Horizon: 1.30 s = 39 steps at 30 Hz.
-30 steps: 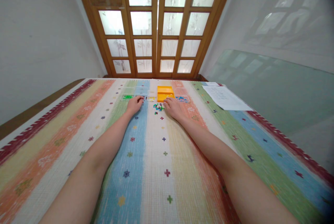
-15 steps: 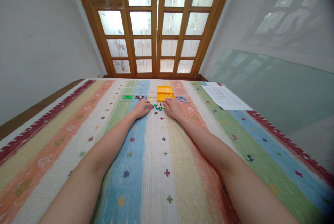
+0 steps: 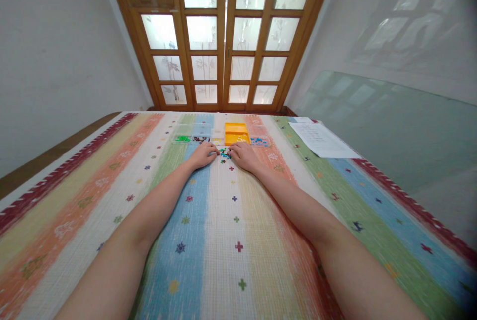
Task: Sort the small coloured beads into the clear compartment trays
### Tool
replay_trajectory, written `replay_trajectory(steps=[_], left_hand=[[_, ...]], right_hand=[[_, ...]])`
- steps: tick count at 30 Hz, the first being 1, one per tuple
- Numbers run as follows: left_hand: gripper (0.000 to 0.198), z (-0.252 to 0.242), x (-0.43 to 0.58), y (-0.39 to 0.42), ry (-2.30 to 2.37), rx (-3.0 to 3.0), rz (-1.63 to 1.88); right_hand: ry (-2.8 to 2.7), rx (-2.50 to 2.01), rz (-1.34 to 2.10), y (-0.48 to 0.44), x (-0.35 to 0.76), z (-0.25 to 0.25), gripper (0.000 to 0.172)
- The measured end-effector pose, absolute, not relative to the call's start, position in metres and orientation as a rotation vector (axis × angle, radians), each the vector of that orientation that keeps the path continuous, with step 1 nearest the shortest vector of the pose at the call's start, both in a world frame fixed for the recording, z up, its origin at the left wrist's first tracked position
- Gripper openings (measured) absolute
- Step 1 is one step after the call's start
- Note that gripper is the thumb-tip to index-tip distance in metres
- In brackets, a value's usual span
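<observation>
Both my arms stretch far out over a striped, many-coloured cloth (image 3: 223,240). My left hand (image 3: 203,154) and my right hand (image 3: 241,154) lie close together at a small heap of tiny coloured pieces (image 3: 224,153). The fingers of both curl down onto the heap; whether they pinch a piece is too small to see. Just beyond the hands stands an orange tray (image 3: 236,132). Little clear boxes sit in a row beside it: one with green pieces (image 3: 182,138), one with dark red pieces (image 3: 200,138), one with blue pieces (image 3: 260,141).
A white printed sheet (image 3: 321,139) lies on the cloth at the far right. Behind the table are wooden doors with frosted glass panes (image 3: 223,37). A glass panel (image 3: 391,126) leans along the right wall. The left table edge runs near a wooden floor strip.
My left hand has moved right from the box of dark red pieces to the heap. My right hand has shifted a little left, closing in on the heap.
</observation>
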<state>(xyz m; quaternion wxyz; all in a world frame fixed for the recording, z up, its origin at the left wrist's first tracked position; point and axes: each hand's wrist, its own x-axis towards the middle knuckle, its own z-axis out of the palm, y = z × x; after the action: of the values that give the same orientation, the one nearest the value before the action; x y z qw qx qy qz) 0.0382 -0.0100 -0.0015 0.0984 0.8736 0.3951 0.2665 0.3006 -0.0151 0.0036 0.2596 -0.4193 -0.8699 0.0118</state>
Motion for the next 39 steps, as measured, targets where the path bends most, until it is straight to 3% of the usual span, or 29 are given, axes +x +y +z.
replay_trajectory(steps=[11, 28, 39], left_hand=[[0.026, -0.004, 0.04, -0.01, 1.216, 2.549, 0.809], [0.025, -0.003, 0.041, -0.009, 1.298, 2.569, 0.774], [0.034, -0.002, 0.046, -0.016, 1.334, 2.776, 0.646]], right_hand=[[-2.534, -0.832, 0.211, -0.023, 0.297, 0.009, 0.033], [-2.605, -0.647, 0.129, -0.019, 0.293, -0.002, 0.038], [-2.401, -0.804, 0.153, -0.009, 0.296, -0.012, 0.04]])
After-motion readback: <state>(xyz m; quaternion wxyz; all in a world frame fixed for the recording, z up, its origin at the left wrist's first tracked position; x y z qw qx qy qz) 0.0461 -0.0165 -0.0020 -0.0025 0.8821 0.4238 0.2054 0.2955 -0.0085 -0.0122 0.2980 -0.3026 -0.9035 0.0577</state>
